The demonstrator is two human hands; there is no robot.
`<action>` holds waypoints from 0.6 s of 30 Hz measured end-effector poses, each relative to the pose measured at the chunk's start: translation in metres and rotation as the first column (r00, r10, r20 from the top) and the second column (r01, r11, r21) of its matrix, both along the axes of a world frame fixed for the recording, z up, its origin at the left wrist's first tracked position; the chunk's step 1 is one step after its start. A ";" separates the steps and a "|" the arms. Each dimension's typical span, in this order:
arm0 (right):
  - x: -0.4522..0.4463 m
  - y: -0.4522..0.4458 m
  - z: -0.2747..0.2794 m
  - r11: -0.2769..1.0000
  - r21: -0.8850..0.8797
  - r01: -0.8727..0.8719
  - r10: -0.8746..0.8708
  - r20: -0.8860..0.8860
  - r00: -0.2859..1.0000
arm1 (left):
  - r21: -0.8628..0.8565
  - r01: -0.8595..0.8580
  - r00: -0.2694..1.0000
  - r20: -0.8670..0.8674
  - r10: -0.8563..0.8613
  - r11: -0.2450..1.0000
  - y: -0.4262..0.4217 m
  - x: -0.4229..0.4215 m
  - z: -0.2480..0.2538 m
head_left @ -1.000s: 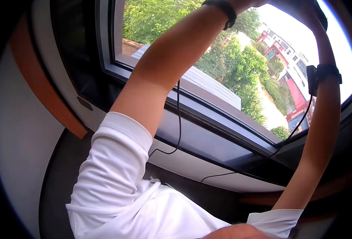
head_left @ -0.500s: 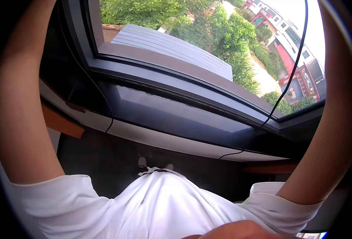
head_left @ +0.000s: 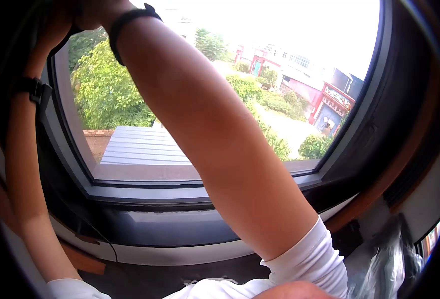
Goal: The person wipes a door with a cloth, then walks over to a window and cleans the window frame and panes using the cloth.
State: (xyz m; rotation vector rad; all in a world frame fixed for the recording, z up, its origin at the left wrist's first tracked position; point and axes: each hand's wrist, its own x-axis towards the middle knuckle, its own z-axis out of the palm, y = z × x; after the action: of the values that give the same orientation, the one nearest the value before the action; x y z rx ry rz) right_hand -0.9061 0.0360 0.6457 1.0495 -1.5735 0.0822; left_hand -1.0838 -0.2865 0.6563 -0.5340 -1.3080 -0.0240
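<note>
Reach is the first worry here: your right arm (head_left: 210, 134) crosses the window opening on a long diagonal, and your right hand (head_left: 93, 12) ends up close beside your left hand (head_left: 58, 27), high by the upper left of the window frame (head_left: 145, 193). Both sets of fingers are cut off or lost in shadow, so I can't tell whether they're spread, pressed together or pinching something, nor what, if anything, they hold. The frame stands around the opening in front of you, its lower bar just above the dark sill (head_left: 165, 229). With your wrists so near each other, one could knock the other, and a finger could get nipped if any part there moves; the poor view of your fingertips makes that harder to judge. The black wristband (head_left: 130, 22) on your right wrist might catch on an edge, as might the small box (head_left: 44, 93) on the left wristband (head_left: 26, 85), since it sits right beside the frame. A thin cable (head_left: 111, 244) runs down below the sill near your left forearm; a wide swing of that arm could snag it. Stretching this far across your body could also tip you towards the sill. Crinkled clear plastic (head_left: 384, 264) lies low on your right, well apart from both hands.
</note>
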 end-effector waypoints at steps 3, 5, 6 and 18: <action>-0.009 -0.004 0.018 0.996 0.081 -0.032 0.040 -0.099 0.994 | -0.073 -0.022 0.993 -0.114 0.013 0.997 -0.020 -0.040 0.039; 0.019 0.023 0.020 0.993 0.113 0.044 -0.032 -0.113 0.993 | 0.030 -0.291 0.928 -0.233 0.290 0.956 0.006 -0.052 0.053; 0.048 0.053 0.009 0.995 0.070 0.077 -0.071 -0.095 0.993 | 0.212 -0.529 0.768 -0.293 0.570 0.822 0.019 -0.052 0.053; -0.086 0.272 -0.013 0.934 -0.307 0.180 -0.291 -0.370 0.882 | 0.152 -0.222 0.962 -0.129 0.242 0.963 0.426 0.004 0.007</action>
State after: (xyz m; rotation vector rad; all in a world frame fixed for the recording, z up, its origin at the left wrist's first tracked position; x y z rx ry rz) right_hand -0.9924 0.3083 0.6328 0.6060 -1.2507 -0.0919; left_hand -1.0800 0.1397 0.6633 -0.2578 -1.2076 0.1179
